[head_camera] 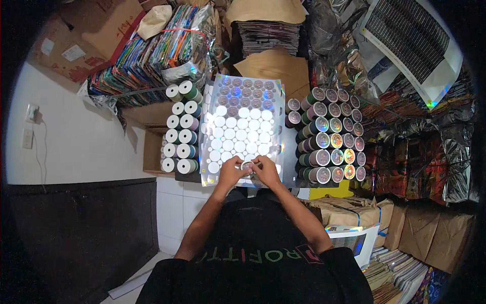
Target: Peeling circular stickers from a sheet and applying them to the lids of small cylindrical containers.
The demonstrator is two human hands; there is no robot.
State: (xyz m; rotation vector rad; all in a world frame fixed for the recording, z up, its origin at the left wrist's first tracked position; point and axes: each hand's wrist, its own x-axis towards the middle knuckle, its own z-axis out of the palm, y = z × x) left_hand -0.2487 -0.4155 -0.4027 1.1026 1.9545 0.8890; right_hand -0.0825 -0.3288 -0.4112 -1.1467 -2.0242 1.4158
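Note:
My left hand [232, 174] and my right hand [266, 171] meet over the near edge of a sheet of round holographic stickers [224, 95]. Both hands' fingers grip a small round piece with a white rim [246, 165]; whether it is a spool end or a loose sticker cannot be told. On the sheet's far part several silvery round stickers remain, while its nearer part shows white circles. Thread spools with plain white ends [186, 151] stand in rows left of the sheet. To its right stand rows of spools with shiny round labels on their ends [322, 156].
An open cardboard box [152, 152] holds more spools beyond the table's left edge. Bundled flat packs [159, 53] and a paper stack [267, 38] lie behind. Wrapped bundles [414, 159] stand at right, a paper-wrapped package [353, 212] nearer my right side.

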